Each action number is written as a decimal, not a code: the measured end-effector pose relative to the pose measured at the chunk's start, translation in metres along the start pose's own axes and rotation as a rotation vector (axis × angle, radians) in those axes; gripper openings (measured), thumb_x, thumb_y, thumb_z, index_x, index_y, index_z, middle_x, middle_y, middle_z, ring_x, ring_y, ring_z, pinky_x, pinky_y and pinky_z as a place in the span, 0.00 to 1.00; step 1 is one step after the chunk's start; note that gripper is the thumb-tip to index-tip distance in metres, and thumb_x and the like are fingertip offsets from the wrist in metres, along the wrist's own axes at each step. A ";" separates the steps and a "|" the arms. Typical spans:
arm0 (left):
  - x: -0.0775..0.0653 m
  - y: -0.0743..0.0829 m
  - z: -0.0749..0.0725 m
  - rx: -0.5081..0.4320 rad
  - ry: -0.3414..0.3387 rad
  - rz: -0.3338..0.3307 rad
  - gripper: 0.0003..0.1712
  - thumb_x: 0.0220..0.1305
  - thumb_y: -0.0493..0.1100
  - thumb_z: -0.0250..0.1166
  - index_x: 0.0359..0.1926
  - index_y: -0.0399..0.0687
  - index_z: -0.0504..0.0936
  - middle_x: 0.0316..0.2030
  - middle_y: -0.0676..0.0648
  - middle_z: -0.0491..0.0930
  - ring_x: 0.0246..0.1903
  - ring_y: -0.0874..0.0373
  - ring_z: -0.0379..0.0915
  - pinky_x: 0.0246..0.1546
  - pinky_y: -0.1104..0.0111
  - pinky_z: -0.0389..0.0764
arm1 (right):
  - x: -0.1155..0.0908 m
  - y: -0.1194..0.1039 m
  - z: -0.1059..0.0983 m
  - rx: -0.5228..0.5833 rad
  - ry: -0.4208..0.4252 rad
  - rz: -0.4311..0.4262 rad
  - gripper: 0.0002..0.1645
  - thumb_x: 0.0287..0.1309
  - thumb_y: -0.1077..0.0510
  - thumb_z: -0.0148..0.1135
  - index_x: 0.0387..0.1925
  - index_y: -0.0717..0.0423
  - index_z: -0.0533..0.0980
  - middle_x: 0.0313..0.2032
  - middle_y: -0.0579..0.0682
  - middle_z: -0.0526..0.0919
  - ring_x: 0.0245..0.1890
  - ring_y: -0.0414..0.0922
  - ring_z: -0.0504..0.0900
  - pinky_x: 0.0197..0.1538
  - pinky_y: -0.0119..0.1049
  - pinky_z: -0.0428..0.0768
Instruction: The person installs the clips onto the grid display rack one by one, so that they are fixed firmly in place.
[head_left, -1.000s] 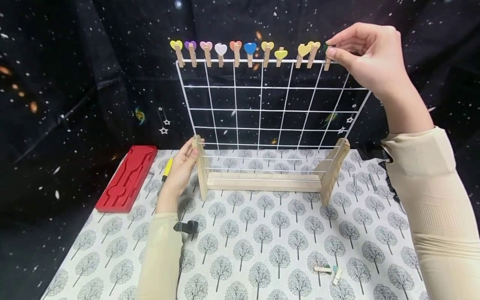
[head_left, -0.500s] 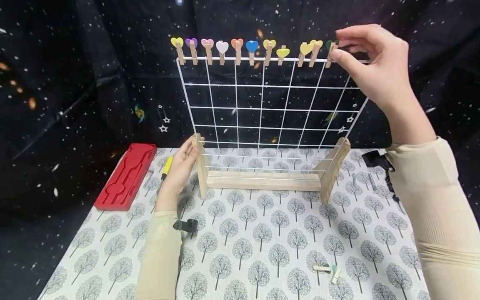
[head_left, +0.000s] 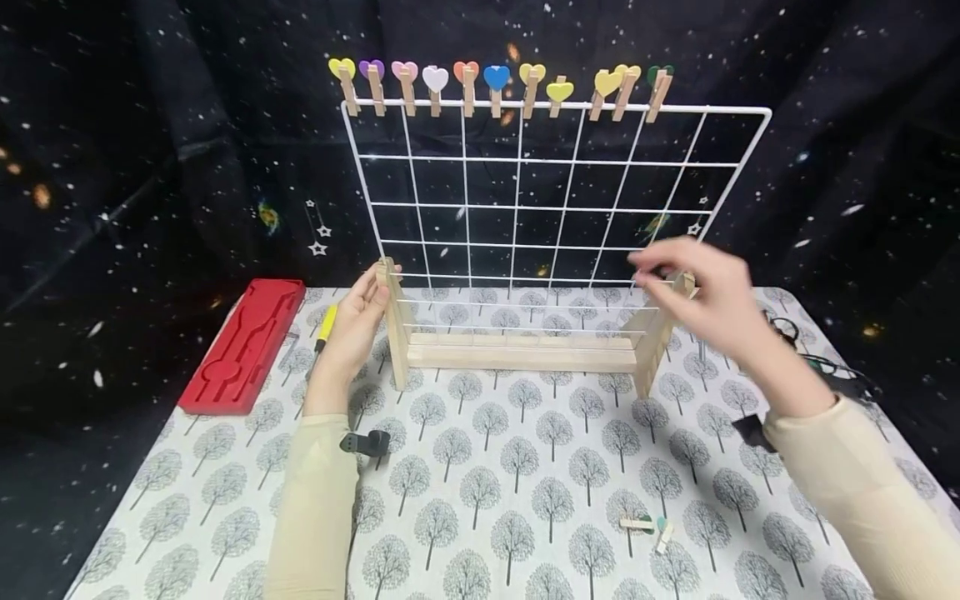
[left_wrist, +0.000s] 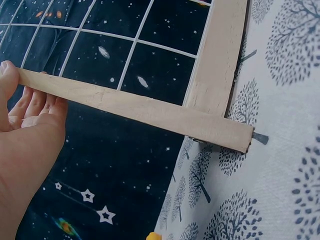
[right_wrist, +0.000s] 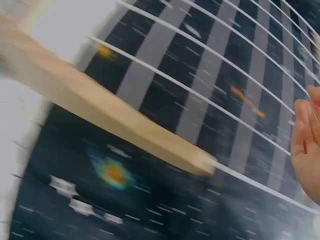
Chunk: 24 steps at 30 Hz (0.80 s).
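Observation:
A white wire grid (head_left: pixel 731 109) stands upright in a wooden frame. Its top bar carries a row of heart clothespins, ending at the right with a dark green one (head_left: pixel 657 93). My left hand (head_left: pixel 352 329) grips the left wooden upright (head_left: pixel 397 342); the left wrist view has the thumb on one side of this wooden piece (left_wrist: pixel 125 102) and the fingers on the other. Nothing is held in my right hand (head_left: pixel 705 283), which is in front of the grid near the right upright (head_left: pixel 660 342), fingers loosely bent. In the right wrist view that hand (right_wrist: pixel 310 145) is at the edge.
Two loose clothespins with green hearts (head_left: pixel 637 524) lie on the tree-print cloth (head_left: pixel 517 500) at the front right. A red moulded tray (head_left: pixel 240 350) sits at the left, beside a yellow-handled tool (head_left: pixel 326 325). Black cables (head_left: pixel 832 367) lie at the far right.
My right hand has let go of the dark green clothespin on the top bar and come down in front of the grid. The left hand keeps its grip on the upright.

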<state>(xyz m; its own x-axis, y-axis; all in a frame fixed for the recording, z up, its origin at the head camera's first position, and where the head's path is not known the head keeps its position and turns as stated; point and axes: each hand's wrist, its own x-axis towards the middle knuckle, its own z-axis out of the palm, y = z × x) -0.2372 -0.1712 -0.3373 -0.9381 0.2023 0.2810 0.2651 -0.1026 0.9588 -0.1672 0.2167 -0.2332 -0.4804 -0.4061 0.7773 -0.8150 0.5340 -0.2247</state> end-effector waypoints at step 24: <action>0.002 -0.003 0.001 -0.037 -0.014 0.038 0.29 0.62 0.47 0.48 0.64 0.51 0.54 0.61 0.45 0.60 0.62 0.59 0.51 0.61 0.68 0.55 | -0.209 -0.032 0.033 0.356 -0.751 0.222 0.24 0.37 0.52 0.67 0.42 0.43 0.75 0.38 0.37 0.77 0.36 0.34 0.74 0.38 0.29 0.74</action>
<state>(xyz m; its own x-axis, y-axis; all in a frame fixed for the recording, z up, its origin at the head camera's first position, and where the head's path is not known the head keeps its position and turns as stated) -0.2392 -0.1699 -0.3393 -0.9241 0.2112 0.3183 0.2921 -0.1463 0.9451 -0.0514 0.2603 -0.4078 -0.6251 -0.7701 0.1273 -0.6696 0.4453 -0.5944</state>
